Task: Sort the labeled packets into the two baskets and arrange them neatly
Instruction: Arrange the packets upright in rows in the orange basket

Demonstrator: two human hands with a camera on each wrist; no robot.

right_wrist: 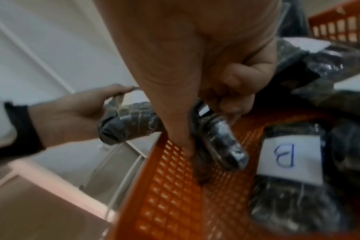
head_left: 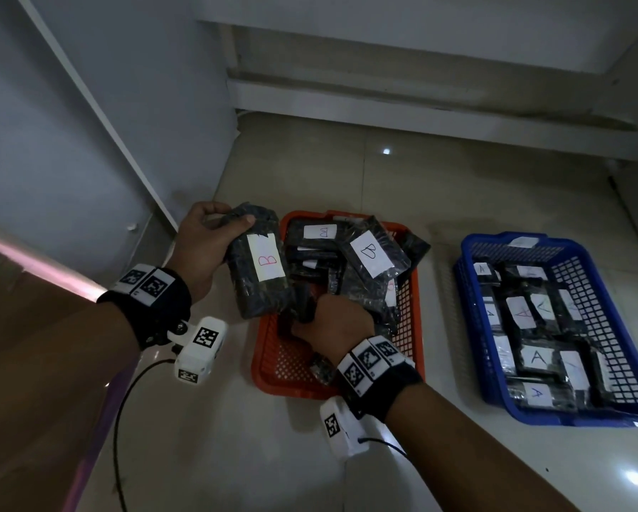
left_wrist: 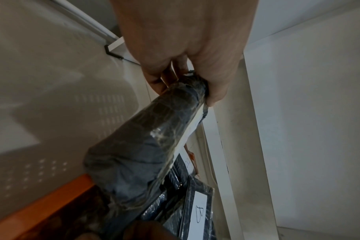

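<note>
1. The left hand [head_left: 203, 242] grips a dark wrapped packet [head_left: 260, 264] by its far end, thumb on top and fingers curled beneath; its white label reads "B" in red. The packet hangs over the left rim of the orange basket [head_left: 273, 364], tilted, with its lower end above the basket's inside.
2. In the left wrist view the same packet [left_wrist: 146, 146] slopes down from the fingers [left_wrist: 164, 78] toward other packets, one labelled "B" [left_wrist: 199, 211].
3. The orange basket holds a loose, overlapping heap of dark packets at its far and right side; two top labels read "B" [head_left: 369, 253], one of them upside down [head_left: 321, 231]. The basket's near-left mesh floor is bare.
4. The right hand [head_left: 332, 323] is inside the orange basket, fingers curled around a small dark packet [right_wrist: 222, 146], which it holds just above the mesh, as the right wrist view shows. Another "B" label [right_wrist: 288, 155] lies just to its right.
5. Bare pale floor [head_left: 439, 327] separates the two baskets, and more floor lies open behind them up to the white ledge [head_left: 421, 116].
6. The blue basket [head_left: 472, 327] stands well apart on the right, filled with packets lying flat in rows; readable labels say "A" [head_left: 537, 358]. A strip of its mesh along the right wall is uncovered.
</note>
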